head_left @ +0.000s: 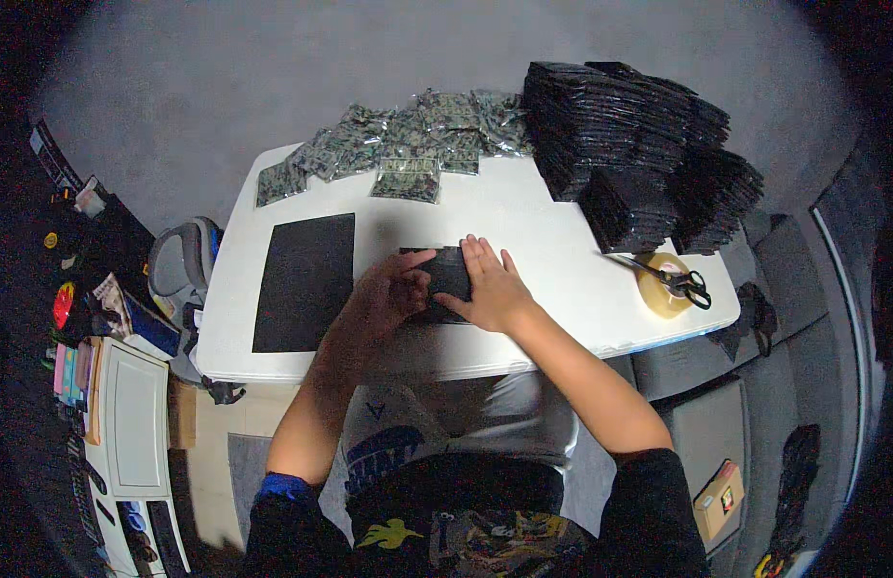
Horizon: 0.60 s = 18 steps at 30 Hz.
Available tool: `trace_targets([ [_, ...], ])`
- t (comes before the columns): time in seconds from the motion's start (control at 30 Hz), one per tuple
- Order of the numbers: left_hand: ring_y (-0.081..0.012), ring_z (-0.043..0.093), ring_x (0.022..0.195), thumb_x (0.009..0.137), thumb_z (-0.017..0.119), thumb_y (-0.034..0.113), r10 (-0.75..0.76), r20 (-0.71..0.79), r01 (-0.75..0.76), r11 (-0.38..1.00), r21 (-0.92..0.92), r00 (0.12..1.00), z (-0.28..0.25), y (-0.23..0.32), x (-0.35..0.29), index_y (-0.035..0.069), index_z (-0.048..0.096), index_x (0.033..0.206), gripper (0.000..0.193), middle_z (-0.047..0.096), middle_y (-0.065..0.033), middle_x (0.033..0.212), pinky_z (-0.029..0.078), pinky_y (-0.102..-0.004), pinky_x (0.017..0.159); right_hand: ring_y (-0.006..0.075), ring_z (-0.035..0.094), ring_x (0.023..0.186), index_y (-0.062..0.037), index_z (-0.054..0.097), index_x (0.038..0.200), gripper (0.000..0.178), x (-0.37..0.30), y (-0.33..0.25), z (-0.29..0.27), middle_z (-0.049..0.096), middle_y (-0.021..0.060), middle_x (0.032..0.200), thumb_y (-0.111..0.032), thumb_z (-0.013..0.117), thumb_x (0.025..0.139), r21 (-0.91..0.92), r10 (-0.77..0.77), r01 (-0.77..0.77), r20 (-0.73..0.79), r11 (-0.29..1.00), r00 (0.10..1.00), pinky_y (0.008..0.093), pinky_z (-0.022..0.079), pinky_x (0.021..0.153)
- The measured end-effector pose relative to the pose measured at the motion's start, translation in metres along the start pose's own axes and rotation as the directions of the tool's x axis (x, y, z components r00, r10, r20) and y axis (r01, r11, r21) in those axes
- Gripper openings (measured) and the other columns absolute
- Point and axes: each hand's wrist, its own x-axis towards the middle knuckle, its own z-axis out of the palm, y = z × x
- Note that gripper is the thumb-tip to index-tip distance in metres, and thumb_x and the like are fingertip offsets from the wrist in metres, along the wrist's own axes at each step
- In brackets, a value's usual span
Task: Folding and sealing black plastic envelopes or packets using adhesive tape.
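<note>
A black folded piece (450, 275), flat and dark like thin plastic or fabric, lies on the white table in front of me. My right hand (494, 291) rests flat on its right side, fingers stretched out and thumb spread. Over its left part is my left hand (393, 294), with the index finger reaching along the far edge and the other fingers curled; whatever they may hold is hidden. Left of that hand, a larger flat black sheet (305, 282) lies on the table.
Clear packets of camouflage-patterned cloth (408, 178) are heaped along the far edge of the white table (562, 260). Tall stacks of black packets (620, 135) stand at the far right. Nearer, black-handled scissors (692, 286) lie across a tape roll (661, 299). A grey chair (179, 258) stands left.
</note>
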Motion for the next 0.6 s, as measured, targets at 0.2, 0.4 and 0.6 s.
trace_targets([
  [0.2,-0.0151,0.061,0.07,0.105,0.057,0.032,-0.035,-0.007,0.035,0.996,-0.076,0.999,-0.007,-0.012,0.0112,0.008,0.067,0.135,0.04,0.067,-0.0027,0.087,0.053,-0.0304,0.067,0.0328,0.014,0.161,0.0021,0.011,0.165,0.108,0.0013,0.0011,0.0022,0.017,0.02,0.173,-0.073,0.05,0.097,0.007,0.004,-0.004,0.0,1.0,1.0,0.0525,0.012,0.13],
  [0.4,-0.014,0.06,0.07,0.105,0.057,0.036,0.004,0.031,-0.003,0.999,-0.043,1.0,-0.0095,-0.0122,0.0106,0.008,0.065,0.137,0.043,0.067,-0.0022,0.087,0.052,-0.0303,0.066,0.0324,0.013,0.161,0.0019,0.01,0.165,0.108,0.0017,0.0,0.0011,0.016,0.0194,0.173,-0.073,0.049,0.097,0.01,0.008,-0.008,0.017,1.0,1.0,0.0521,0.011,0.13],
  [0.6,-0.0154,0.063,0.075,0.104,0.059,0.037,0.052,0.053,-0.055,0.997,0.056,0.997,-0.0087,-0.0134,0.0106,0.005,0.064,0.137,0.046,0.067,-0.0024,0.088,0.054,-0.032,0.071,0.0312,0.011,0.162,-0.0005,0.008,0.166,0.106,-0.0014,-0.002,-0.0037,0.015,0.0186,0.174,-0.07,0.051,0.098,0.005,0.024,-0.024,0.035,1.0,0.999,0.0487,0.012,0.13],
])
